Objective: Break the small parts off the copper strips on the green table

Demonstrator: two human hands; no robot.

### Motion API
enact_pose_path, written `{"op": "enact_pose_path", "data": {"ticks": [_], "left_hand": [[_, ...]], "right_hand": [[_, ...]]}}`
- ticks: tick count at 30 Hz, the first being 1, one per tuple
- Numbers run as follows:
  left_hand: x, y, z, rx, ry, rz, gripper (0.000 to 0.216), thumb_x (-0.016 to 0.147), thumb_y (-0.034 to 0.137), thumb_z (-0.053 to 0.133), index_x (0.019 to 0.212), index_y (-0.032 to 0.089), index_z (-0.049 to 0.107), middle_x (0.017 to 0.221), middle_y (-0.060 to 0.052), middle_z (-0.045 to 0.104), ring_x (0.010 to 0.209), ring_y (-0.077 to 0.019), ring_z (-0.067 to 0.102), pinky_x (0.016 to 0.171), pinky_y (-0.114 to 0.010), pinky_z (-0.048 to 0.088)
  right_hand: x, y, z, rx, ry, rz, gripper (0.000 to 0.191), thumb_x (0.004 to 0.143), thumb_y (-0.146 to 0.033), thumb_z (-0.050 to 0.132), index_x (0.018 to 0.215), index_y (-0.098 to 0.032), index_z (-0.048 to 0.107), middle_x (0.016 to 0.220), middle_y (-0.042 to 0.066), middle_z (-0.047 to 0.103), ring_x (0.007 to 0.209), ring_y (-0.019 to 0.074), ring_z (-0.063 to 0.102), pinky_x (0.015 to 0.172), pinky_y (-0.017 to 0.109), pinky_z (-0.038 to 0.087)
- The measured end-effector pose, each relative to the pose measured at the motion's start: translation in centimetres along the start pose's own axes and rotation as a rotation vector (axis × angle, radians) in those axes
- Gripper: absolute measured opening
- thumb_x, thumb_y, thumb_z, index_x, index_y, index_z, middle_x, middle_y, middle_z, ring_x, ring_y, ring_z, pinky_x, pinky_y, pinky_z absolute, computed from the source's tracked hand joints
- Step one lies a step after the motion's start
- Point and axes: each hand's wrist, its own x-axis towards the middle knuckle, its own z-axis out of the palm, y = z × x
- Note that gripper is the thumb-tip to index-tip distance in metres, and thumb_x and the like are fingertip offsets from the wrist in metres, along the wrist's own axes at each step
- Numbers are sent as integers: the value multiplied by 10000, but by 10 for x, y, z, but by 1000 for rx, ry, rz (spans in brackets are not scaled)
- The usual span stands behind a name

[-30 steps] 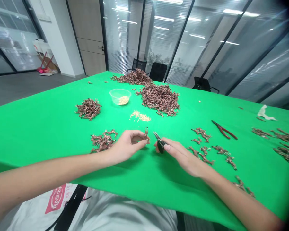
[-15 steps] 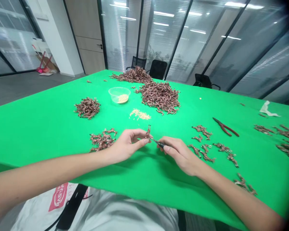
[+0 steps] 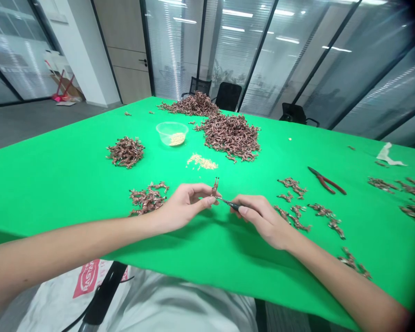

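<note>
My left hand [image 3: 185, 205] pinches a small brown metal part [image 3: 215, 186] upright between thumb and fingers, just above the green table [image 3: 55, 184]. My right hand [image 3: 263, 219] is closed round small dark pliers [image 3: 228, 203], whose tips touch the base of that part. A small heap of similar brown parts [image 3: 145, 198] lies just left of my left hand. More loose brown parts [image 3: 297, 216] are scattered right of my right hand.
A clear plastic bowl [image 3: 172, 133] with pale bits stands farther back, with a pale scatter [image 3: 202, 162] in front of it. Large brown heaps [image 3: 232, 134] and a smaller one [image 3: 126, 151] lie beyond. Red-handled pliers [image 3: 327, 180] rest at the right. Office chairs stand behind the table.
The pliers' jaws, open and apart from the part a second ago, have closed in and now touch the part's base. Both hands have drawn together.
</note>
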Motion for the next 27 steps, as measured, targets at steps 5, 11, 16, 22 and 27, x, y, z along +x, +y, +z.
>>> {"op": "enact_pose_path", "data": {"ticks": [5,11,16,22,27], "left_hand": [[0,0,1,-18,-7,-11,347,833,381,759,1023,97,703,1049,-106,726,859,-151,634,834,-292,509],[1,0,1,-20,2,-29,336,828,371,764,1020,100,710,1030,-97,724,849,-148,635,825,-281,506],[0,1,1,-13,-6,-17,329,829,362,765,1020,99,712,1037,-102,725,874,-161,638,838,-293,507],[-1,3,1,20,-12,5,317,845,357,747,1020,94,717,1031,-107,722,875,-164,636,832,-287,507],[0,2,0,25,-15,17,313,847,358,744,1015,96,715,1033,-108,727,874,-169,646,820,-284,517]], "right_hand": [[-2,0,0,12,8,8,418,1024,-461,374,828,-164,594,701,-10,519,644,151,453,616,303,303],[-2,0,0,29,13,1,422,1028,-460,371,820,-165,590,690,-16,503,628,141,439,608,295,302],[-3,-1,1,33,8,1,419,1027,-454,371,796,-171,575,674,-15,502,619,139,437,598,292,298],[-2,-1,3,58,-3,18,404,1029,-435,370,817,-169,589,690,-8,533,621,137,450,591,282,311],[-3,-3,2,58,3,12,405,1029,-432,372,809,-169,587,683,-7,530,613,134,452,587,273,322]]}}
